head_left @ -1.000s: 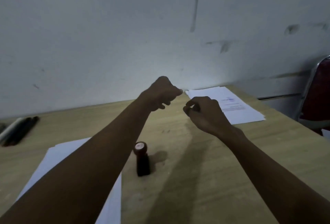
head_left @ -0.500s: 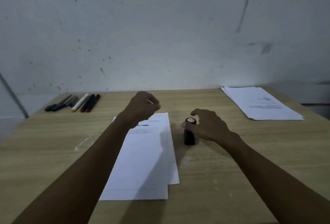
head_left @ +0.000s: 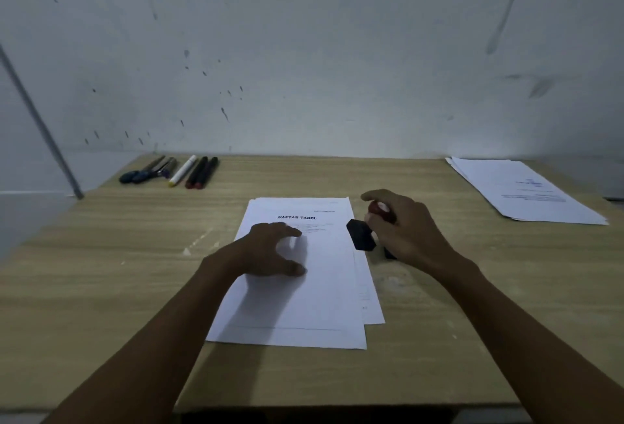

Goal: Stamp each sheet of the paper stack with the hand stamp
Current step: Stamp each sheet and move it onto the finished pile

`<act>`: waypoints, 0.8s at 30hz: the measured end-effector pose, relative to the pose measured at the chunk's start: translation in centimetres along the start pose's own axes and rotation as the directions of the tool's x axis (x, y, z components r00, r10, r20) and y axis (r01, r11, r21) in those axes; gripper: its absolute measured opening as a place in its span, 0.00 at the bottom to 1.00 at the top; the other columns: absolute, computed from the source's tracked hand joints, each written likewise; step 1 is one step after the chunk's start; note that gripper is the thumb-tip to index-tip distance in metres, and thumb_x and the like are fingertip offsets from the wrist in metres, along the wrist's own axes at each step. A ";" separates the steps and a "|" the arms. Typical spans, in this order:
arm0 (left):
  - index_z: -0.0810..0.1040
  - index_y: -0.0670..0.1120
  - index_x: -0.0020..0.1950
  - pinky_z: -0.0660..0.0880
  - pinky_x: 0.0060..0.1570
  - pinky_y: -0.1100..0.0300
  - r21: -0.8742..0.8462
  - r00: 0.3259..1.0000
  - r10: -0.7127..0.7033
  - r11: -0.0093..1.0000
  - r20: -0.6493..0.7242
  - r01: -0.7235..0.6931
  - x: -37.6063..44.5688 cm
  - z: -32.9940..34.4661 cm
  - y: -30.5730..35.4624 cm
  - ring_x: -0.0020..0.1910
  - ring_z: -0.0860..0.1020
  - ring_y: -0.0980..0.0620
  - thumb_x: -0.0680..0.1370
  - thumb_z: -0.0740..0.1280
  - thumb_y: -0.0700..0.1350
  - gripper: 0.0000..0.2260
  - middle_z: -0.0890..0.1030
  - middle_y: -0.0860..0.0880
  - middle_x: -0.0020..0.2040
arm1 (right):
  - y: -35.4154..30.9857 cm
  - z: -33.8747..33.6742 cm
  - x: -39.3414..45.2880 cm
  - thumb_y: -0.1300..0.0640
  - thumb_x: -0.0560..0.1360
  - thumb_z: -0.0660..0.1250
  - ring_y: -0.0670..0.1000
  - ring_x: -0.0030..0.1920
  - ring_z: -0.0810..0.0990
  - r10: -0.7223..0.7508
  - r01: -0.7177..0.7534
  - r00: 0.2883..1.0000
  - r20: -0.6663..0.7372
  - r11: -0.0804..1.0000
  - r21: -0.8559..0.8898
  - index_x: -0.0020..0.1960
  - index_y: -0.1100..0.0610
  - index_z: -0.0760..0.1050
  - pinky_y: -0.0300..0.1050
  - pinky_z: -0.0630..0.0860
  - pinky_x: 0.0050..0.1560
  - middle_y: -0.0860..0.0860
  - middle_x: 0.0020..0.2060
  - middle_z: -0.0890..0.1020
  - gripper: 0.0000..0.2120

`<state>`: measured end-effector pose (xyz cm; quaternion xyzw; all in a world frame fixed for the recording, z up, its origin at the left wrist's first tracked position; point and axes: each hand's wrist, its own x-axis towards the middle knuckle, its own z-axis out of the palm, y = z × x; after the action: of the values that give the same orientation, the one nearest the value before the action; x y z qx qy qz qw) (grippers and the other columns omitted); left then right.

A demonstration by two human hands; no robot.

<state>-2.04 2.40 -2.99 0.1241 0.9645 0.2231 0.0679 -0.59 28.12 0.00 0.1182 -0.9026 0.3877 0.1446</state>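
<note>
A stack of white sheets (head_left: pixel 314 295) lies in the middle of the wooden table (head_left: pixel 101 271); the top sheet is headed "DAFTAR TABEL". My left hand (head_left: pixel 270 251) rests on the sheet's left part, fingers spread. My right hand (head_left: pixel 401 227) grips the hand stamp (head_left: pixel 363 236), a black body with a red top, tilted and lifted just right of the stack's upper edge. A dark piece (head_left: pixel 390 253) shows on the table under the right hand; what it is cannot be told.
A second pile of printed sheets (head_left: pixel 520 190) lies at the table's far right corner. Several pens and markers (head_left: pixel 175 170) lie in a row at the far left by the wall. The table's near edge runs along the bottom.
My right hand has taken hold of the stamp and tilted it off the table. My left hand has opened and come down onto the top sheet. The view has turned left and down.
</note>
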 end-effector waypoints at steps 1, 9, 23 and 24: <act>0.68 0.53 0.71 0.60 0.70 0.55 0.016 1.000 0.009 1.000 -0.002 -0.009 0.0 0.4 -0.1 0.72 0.63 0.49 0.69 0.74 0.59 0.33 0.68 0.52 0.71 | -0.3 0.6 -0.2 0.56 0.76 0.63 0.39 0.39 0.79 -0.011 0.010 1.000 0.026 1.000 0.008 0.55 0.45 0.77 0.37 0.71 0.38 0.40 0.41 0.81 0.11; 0.67 0.55 0.72 0.59 0.68 0.51 0.074 0.999 -0.023 0.997 -0.042 0.026 0.4 1.8 -0.2 0.72 0.60 0.44 0.71 0.69 0.65 0.33 0.65 0.50 0.73 | -1.9 3.4 -0.3 0.53 0.79 0.57 0.53 0.39 0.76 -0.045 0.077 0.985 0.167 0.978 -0.193 0.50 0.51 0.65 0.51 0.72 0.39 0.49 0.38 0.78 0.02; 0.64 0.65 0.71 0.47 0.72 0.51 0.046 0.976 0.030 0.999 -0.215 -0.021 -0.1 4.5 -2.6 0.77 0.52 0.50 0.64 0.55 0.76 0.37 0.58 0.54 0.78 | -3.6 6.5 0.5 0.53 0.79 0.58 0.55 0.38 0.70 -0.037 0.120 0.987 0.154 0.812 -0.571 0.53 0.54 0.61 0.49 0.70 0.38 0.53 0.43 0.72 0.07; 0.63 0.65 0.71 0.47 0.72 0.51 0.044 0.977 0.026 0.999 -0.210 -0.017 -0.1 4.5 -2.7 0.77 0.51 0.50 0.64 0.55 0.76 0.38 0.57 0.55 0.78 | -3.6 6.6 0.4 0.53 0.79 0.58 0.56 0.39 0.70 -0.034 0.118 0.987 0.156 0.811 -0.573 0.54 0.55 0.62 0.50 0.71 0.39 0.53 0.43 0.71 0.08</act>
<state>-1.69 1.91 -8.24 0.1117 0.9693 0.2156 -0.0395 -0.90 20.78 -1.82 0.1311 -0.9801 0.0792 0.1263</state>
